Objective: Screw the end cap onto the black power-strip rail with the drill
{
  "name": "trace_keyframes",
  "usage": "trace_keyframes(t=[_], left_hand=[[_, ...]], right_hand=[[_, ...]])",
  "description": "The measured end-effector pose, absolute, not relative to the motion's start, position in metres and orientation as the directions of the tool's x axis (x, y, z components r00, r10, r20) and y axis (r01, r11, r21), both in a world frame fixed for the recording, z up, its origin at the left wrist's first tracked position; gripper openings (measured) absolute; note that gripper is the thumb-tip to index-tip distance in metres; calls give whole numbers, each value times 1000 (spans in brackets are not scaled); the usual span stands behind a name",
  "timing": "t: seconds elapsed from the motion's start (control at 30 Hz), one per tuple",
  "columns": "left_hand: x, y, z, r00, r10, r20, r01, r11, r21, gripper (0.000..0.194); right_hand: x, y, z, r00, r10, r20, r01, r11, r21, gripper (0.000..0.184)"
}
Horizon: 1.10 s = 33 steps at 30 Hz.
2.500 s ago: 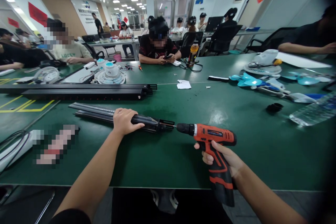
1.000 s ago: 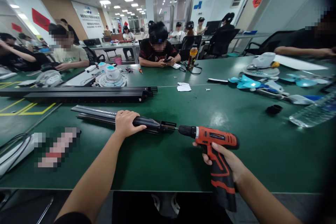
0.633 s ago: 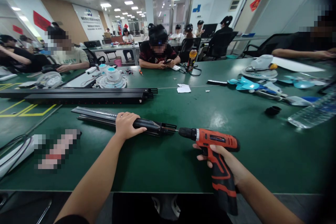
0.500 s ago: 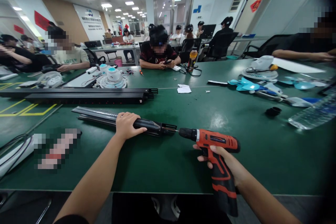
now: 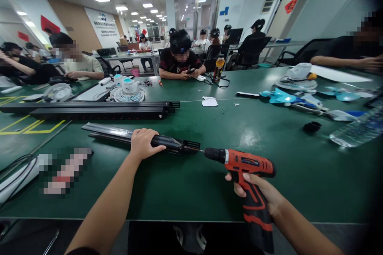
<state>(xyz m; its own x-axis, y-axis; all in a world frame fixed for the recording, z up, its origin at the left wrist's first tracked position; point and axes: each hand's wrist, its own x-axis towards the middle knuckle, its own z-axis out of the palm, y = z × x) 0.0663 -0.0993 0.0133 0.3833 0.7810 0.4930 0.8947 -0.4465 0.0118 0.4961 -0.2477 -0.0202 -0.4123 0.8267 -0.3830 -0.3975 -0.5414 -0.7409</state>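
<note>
My left hand (image 5: 145, 143) is wrapped over a long black metal profile (image 5: 115, 132), pressing it to the green table. The profile lies at a slight slant, and its slotted end (image 5: 191, 146) points right. A red and black cordless drill (image 5: 249, 162) is in my right hand (image 5: 267, 193), its handle hanging down towards the table's front edge. The drill's thin bit (image 5: 200, 150) points left and reaches into or against the slotted end; exactly where the tip sits I cannot tell.
Longer black profiles (image 5: 98, 110) lie behind. White fans (image 5: 128, 89) stand at the back left. On the right are blue fan blades (image 5: 279, 95), a black cap-like piece (image 5: 311, 126) and a clear plastic bottle (image 5: 356, 129). A person (image 5: 181, 57) sits opposite with a phone.
The drill has shifted slightly right, with more of its bit showing. My right fingers have curled closer round the handle near the trigger. My left hand still holds the profile.
</note>
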Motion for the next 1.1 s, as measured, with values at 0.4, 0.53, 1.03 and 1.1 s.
trace_keyframes(t=[0.4, 0.53, 1.03, 1.1], left_hand=[[63, -100, 18, 380, 796, 471, 899, -438, 16, 54], [65, -102, 18, 390, 801, 454, 897, -441, 7, 57], [70, -105, 16, 381, 807, 450, 901, -433, 14, 56], [70, -105, 17, 380, 809, 448, 901, -433, 16, 56]], right_hand=[[485, -239, -15, -461, 799, -387, -574, -601, -556, 43], [482, -237, -11, -500, 753, -429, -558, -658, -506, 46], [483, -236, -17, -514, 772, -374, -535, -629, -564, 50], [484, -236, -18, -512, 771, -378, -542, -631, -554, 50]])
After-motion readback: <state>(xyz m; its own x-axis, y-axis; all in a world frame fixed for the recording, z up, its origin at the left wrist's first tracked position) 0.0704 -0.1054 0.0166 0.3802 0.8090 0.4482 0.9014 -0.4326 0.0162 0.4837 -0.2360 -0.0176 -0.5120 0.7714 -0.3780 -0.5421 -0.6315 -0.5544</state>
